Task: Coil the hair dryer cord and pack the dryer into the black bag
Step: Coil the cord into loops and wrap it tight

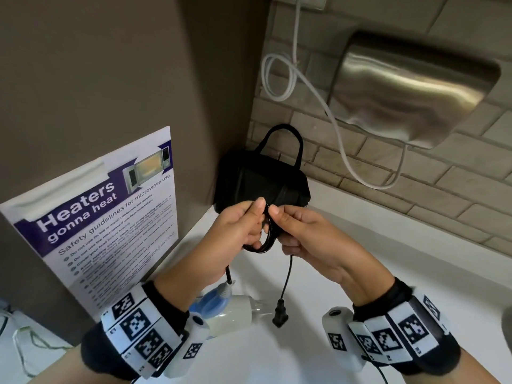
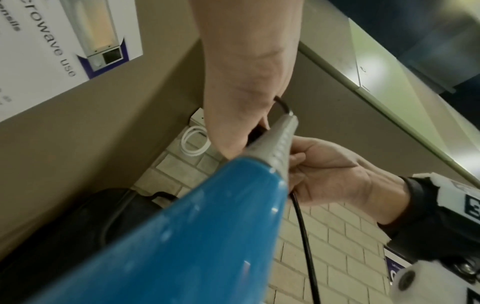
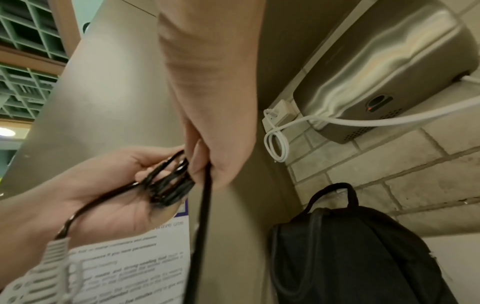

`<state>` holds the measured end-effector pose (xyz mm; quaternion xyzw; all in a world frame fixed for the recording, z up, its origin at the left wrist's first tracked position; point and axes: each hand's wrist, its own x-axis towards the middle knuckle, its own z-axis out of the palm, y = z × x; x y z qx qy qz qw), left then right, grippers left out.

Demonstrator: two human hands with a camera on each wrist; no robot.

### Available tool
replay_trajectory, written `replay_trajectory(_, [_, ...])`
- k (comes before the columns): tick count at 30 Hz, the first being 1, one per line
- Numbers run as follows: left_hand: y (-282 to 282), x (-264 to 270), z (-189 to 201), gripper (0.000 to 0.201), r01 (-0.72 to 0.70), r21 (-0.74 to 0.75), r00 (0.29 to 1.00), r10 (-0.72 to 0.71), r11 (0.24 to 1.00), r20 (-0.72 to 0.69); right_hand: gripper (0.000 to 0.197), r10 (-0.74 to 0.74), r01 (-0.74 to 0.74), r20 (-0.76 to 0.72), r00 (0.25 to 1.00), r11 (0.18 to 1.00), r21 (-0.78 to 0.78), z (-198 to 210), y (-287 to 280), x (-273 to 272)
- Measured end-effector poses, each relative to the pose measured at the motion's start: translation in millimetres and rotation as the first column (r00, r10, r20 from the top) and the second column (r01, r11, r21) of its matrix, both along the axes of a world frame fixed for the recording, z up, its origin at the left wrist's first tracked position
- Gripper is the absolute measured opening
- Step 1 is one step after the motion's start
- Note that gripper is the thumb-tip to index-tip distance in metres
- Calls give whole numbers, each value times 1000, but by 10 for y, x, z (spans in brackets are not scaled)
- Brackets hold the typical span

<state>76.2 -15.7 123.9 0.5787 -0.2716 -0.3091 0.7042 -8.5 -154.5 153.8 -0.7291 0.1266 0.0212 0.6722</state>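
The blue and white hair dryer (image 1: 221, 304) lies on the white counter under my left wrist; its blue body (image 2: 182, 236) fills the left wrist view. My left hand (image 1: 256, 224) grips a bundle of black cord loops (image 1: 264, 241), seen clearly in the right wrist view as a coil (image 3: 168, 183) in the palm. My right hand (image 1: 280, 227) pinches the cord just beside the coil. A loose end hangs down from the right hand to the black plug (image 1: 279, 317) above the counter. The black bag (image 1: 263, 178) stands upright in the corner behind both hands.
A steel hand dryer (image 1: 415, 90) is mounted on the brick wall at the right, with its white cable (image 1: 277, 79) looped above the bag. A microwave safety poster (image 1: 105, 217) covers the brown panel at the left. The white counter (image 1: 374, 259) stretches to the right.
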Motion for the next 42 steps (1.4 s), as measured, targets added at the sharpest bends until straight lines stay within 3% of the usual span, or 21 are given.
replay_trajectory(9, [-11,-22,49,37,-25,4,982,24,1000,189,21,171,-161,-18,985,956,245,93,-117,-40])
replay_trajectory(13, [-16,-16,45,39,-52,-2,972,51,999,228,18,181,-156,-13,983,882,445,77,-97,-69])
replay_trajectory(16, [-25,1,9,39,-76,31,956,65,997,285,23,173,-148,-17,985,886,440,43,-51,-65])
replay_trajectory(18, [-28,38,-35,40,-8,48,979,-2,999,202,24,108,-81,-38,993,897,434,29,-33,-53])
replay_trajectory(20, [-3,60,-89,43,120,-42,992,-121,992,-26,24,46,-18,-49,998,888,460,12,-28,-41])
replay_trajectory(23, [58,59,-192,37,241,-215,926,-290,946,-241,23,3,33,-69,998,859,511,-23,-36,-43])
replay_trajectory(25, [121,48,-244,31,267,-186,928,-305,945,-214,23,-12,56,-83,997,831,554,-48,-36,-59])
replay_trajectory(28, [174,74,-285,30,229,-15,971,-229,973,-64,23,-22,50,-54,998,799,599,-89,-30,-63])
replay_trajectory(33, [174,83,-236,28,215,-153,916,-253,965,-311,19,106,-68,-22,994,771,633,-131,-43,-72])
replay_trajectory(38, [158,23,-257,35,180,-153,916,-222,972,-335,17,192,-162,-38,981,902,401,-125,-58,-108])
replay_trajectory(42, [127,-3,-238,39,155,-143,936,-192,977,-296,20,171,-167,12,985,945,282,-151,-11,-105])
